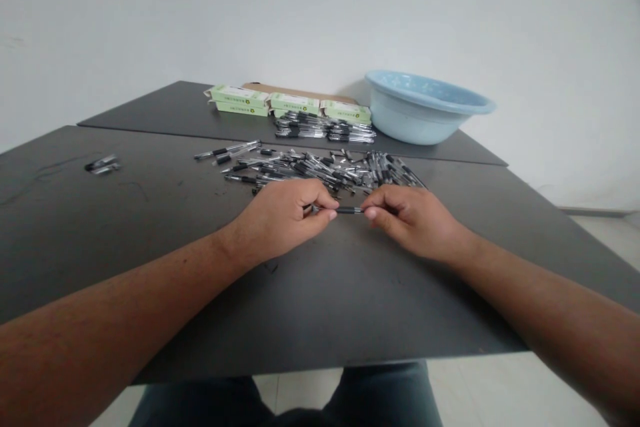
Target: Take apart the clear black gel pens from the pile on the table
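Observation:
A pen [349,211] with a black grip is held level between my two hands, just above the dark table. My left hand [293,217] pinches its left part between thumb and forefinger. At the other end, the thumb and forefinger of my right hand [413,217] are closed on the tip, which the fingers hide. Right behind both hands lies a loose heap of pen parts [320,168], clear barrels and black grips mixed together.
Green and white boxes [243,107] are lined up at the back, with stacked pens [310,127] in front. A light blue basin [420,117] stands at back right. A few small clear and black pieces [103,164] lie at left on the table [320,307].

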Demonstrator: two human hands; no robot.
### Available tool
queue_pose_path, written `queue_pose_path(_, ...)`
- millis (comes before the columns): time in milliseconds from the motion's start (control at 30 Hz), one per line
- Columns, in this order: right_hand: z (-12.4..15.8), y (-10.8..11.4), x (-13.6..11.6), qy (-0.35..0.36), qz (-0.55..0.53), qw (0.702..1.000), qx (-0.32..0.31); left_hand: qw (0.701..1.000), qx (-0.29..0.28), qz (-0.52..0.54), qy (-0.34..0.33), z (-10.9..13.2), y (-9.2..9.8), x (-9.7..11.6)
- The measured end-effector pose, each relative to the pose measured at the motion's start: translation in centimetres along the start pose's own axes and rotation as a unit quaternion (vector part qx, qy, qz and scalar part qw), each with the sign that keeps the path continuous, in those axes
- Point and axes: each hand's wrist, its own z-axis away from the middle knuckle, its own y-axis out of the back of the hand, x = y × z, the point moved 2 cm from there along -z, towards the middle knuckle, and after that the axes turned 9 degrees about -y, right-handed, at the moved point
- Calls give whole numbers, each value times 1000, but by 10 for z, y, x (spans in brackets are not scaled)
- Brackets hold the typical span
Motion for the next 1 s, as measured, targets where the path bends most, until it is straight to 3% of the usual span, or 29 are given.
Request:
queue_pose_path(133, 0, 0, 0, -5, 5, 1000, 9, 1000, 3, -3, 2, 0, 1, 2)
queue_pose_path(267, -2, -4, -1, 9, 3, 998, -59, 1000, 2, -4, -7, 0, 2, 3)
queue_pose_path(400, -4, -4, 0, -2, -9, 1000, -14, 1000, 2, -10, 0, 0, 2, 2)
queue_pose_path(567, -2, -6, 2, 10, -8, 998, -58, 1000, -9, -4, -6, 1, 1, 0)
queue_pose_path(733, -3, -5, 3, 2, -7, 1000, -22, 1000, 0, -10, 2, 1, 1, 1)
queue_pose_path(867, -3, -7, 0, 13, -8, 997, -78, 1000, -1, -5, -5, 1, 2, 2)
queue_pose_path(1000, -3, -7, 1, -5, -19, 999, -38, 1000, 0, -6, 8, 1, 2, 2)
